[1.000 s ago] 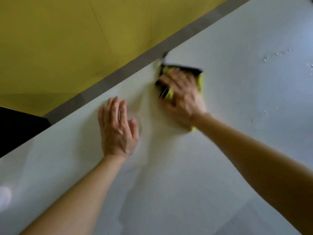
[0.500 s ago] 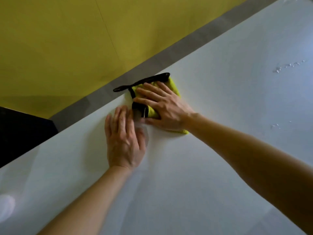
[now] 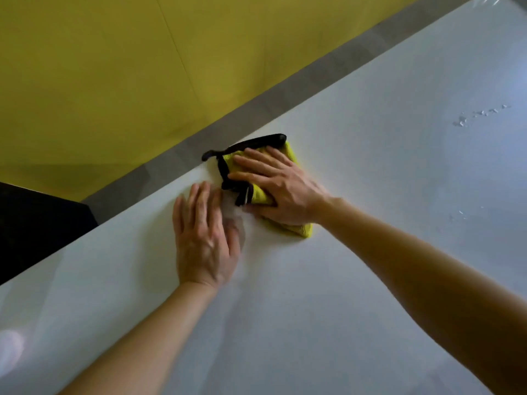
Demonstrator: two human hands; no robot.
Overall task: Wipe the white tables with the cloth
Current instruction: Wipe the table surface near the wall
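A folded yellow cloth [image 3: 302,230] with a black trim lies on the white table [image 3: 356,280] close to its far edge. My right hand [image 3: 281,188] presses flat on top of the cloth, fingers spread and pointing left, and covers most of it. My left hand [image 3: 204,238] rests palm down on the bare table just left of the cloth, its fingertips almost touching the black trim. It holds nothing.
Water droplets [image 3: 467,116] sit on the table to the far right, with a few more specks [image 3: 459,215] lower down. A grey floor strip [image 3: 256,109] runs along the table's far edge below a yellow wall [image 3: 128,67]. A dark object [image 3: 34,229] stands at the left.
My right hand has slid the cloth left along the far edge, from beside the gap to right next to my left hand. My left hand has stayed flat on the table.
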